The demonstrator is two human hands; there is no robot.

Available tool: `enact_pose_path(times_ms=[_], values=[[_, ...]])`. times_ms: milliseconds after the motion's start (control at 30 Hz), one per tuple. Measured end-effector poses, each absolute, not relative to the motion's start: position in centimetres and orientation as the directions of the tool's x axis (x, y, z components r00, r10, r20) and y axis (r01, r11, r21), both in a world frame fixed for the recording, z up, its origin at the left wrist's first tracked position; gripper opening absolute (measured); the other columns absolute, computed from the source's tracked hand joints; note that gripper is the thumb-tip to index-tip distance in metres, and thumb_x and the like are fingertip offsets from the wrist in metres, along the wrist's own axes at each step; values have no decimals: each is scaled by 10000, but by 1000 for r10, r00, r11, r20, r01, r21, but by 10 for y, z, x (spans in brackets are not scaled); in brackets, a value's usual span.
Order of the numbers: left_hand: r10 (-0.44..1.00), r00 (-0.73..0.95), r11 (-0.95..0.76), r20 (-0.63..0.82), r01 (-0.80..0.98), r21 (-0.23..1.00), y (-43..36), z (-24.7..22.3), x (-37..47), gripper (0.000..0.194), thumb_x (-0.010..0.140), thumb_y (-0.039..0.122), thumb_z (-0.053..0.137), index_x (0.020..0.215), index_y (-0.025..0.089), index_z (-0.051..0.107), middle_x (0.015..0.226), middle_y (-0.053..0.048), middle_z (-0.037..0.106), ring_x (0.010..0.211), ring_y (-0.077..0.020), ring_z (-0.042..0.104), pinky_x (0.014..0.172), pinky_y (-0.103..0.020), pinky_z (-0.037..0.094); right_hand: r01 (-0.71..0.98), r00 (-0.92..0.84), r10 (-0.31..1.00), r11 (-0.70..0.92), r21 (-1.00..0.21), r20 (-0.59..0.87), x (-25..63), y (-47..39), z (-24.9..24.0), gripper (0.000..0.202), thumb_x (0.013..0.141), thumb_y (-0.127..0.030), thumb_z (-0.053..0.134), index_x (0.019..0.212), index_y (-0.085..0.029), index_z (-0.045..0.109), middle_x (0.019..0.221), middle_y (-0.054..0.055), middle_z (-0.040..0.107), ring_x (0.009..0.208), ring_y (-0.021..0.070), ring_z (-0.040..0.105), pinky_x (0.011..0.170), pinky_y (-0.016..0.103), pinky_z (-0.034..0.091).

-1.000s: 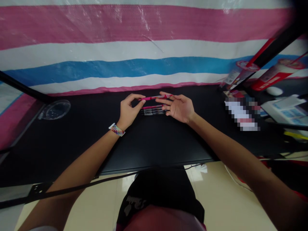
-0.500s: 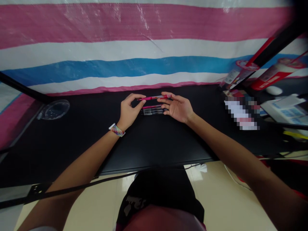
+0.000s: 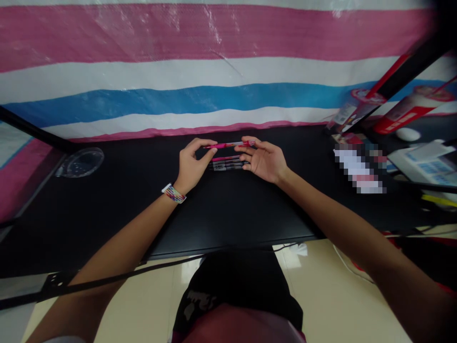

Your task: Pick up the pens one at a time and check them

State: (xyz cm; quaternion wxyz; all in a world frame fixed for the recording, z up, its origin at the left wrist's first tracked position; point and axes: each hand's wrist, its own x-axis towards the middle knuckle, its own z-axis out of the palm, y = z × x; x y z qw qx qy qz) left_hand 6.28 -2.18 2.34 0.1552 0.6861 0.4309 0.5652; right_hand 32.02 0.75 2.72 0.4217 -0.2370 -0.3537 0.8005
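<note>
A pink pen [image 3: 231,144] lies level between my two hands, above the black tabletop [image 3: 228,209]. My left hand [image 3: 194,163] pinches its left end, where the tip is, between thumb and fingers. Its right end is gripped between the thumb and forefinger of my right hand [image 3: 266,161], whose other fingers are spread beneath. Just on the near side of it, several pens [image 3: 227,165] lie side by side in a row; the farthest is pink, the others dark and clear. The right fingertips hide the right ends of that row.
A clear plastic lid [image 3: 84,162] is at the left. To the right stand two drink cups, one with dark contents [image 3: 352,112] and one red and white [image 3: 407,112], near a white mouse [image 3: 408,134] and packets [image 3: 428,159]. A striped sheet [image 3: 214,97] hangs behind the table.
</note>
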Motion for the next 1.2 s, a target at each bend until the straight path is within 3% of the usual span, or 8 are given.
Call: enact_pose_path(times_ms=[167,433,933,1200], values=[[767,-18,-578,642,415,702,-21,22,62,131,1011,359,837,1093,257,848,1071,-54,852,1011,-228,776,979,-408,598,-520,-550,832,-406,-751,-70,320,7,28,417,958,-470,649,1298,-252,754,1181,87,861,892,233,768,733,367,685],[773,16,-579,635,428,694,-24,23,66,140,1019,387,836,1080,260,843,1082,-50,858,1030,-233,786,998,-420,605,-539,-513,852,-416,-733,-106,319,6,29,295,945,-428,675,1163,-253,769,1050,57,845,821,189,724,691,297,624],[774,1,-574,634,424,701,-27,23,68,82,1017,311,818,1085,275,846,1048,-47,847,997,-233,773,965,-435,601,-564,-509,854,-424,-708,-107,317,5,28,359,918,-511,639,1160,-271,751,1026,62,814,798,203,673,702,331,594],[773,-1,-578,634,409,706,-27,24,68,82,1014,292,820,1085,259,845,1065,-56,847,1011,-234,773,978,-434,600,-576,-499,860,-419,-702,-105,314,2,30,273,905,-440,659,1100,-267,737,986,56,794,776,189,631,722,327,571]])
